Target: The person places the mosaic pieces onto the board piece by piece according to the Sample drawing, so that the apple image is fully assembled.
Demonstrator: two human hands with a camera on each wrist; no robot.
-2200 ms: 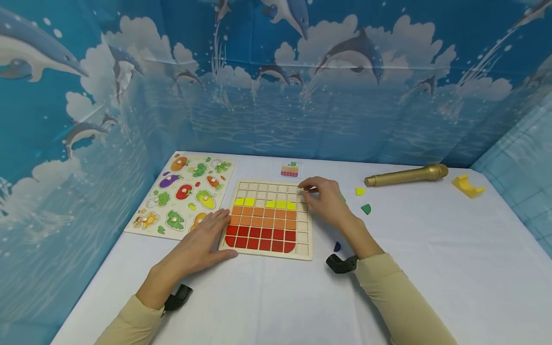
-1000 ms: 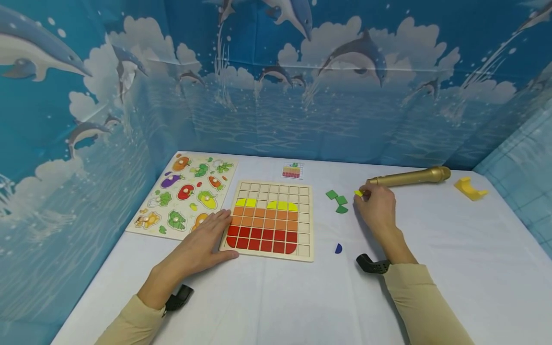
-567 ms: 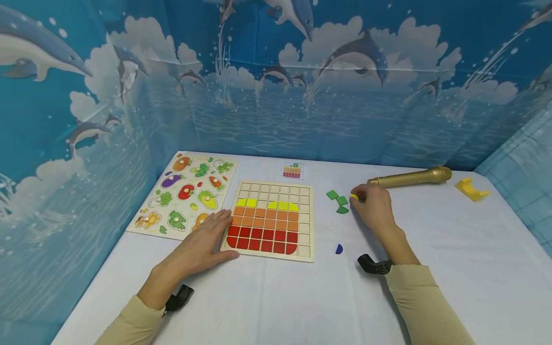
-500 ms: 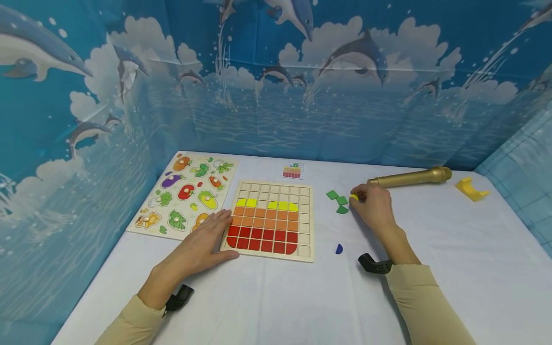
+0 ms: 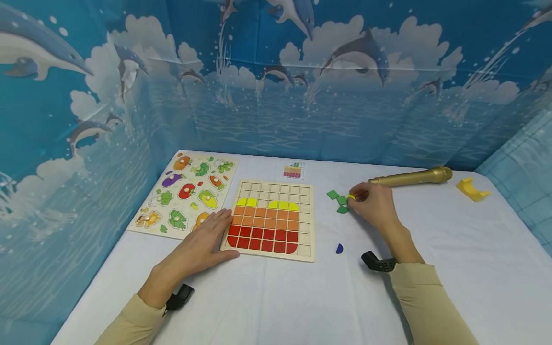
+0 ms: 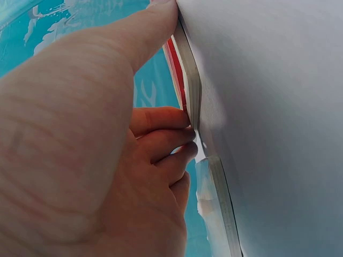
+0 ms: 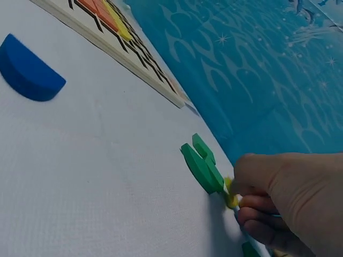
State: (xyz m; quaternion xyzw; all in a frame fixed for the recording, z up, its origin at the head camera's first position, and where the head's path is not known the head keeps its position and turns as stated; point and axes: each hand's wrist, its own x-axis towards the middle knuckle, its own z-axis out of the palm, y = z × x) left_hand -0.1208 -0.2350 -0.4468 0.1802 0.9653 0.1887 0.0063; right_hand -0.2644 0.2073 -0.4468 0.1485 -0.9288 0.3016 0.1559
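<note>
In the head view a wooden grid board [image 5: 304,227] lies flat, with red, orange and yellow tiles in its cells and a gap in the yellow row. My left hand [image 5: 198,249] rests against its near left corner, fingers along the left side and thumb at the front edge; the left wrist view shows the fingertips touching the board's edge [image 6: 192,88]. To the right of the board, my right hand [image 5: 374,207] pinches a small yellow tile [image 5: 351,197], mostly covered by the fingers. Right beside that tile lie several green tiles [image 5: 332,194], seen also in the right wrist view.
A dark blue half-round tile [image 5: 339,248] lies nearer me. A vegetable knob puzzle [image 5: 196,191] is at the left, partly behind my left hand. Behind the board lies a small picture card [image 5: 294,170]. A gold microphone [image 5: 414,177] and a yellow holder [image 5: 472,189] lie at the right.
My right hand has gone from the board's right edge to the yellow tile, taken hold of it, and shifted slightly left toward the green tiles. The left hand has stayed put.
</note>
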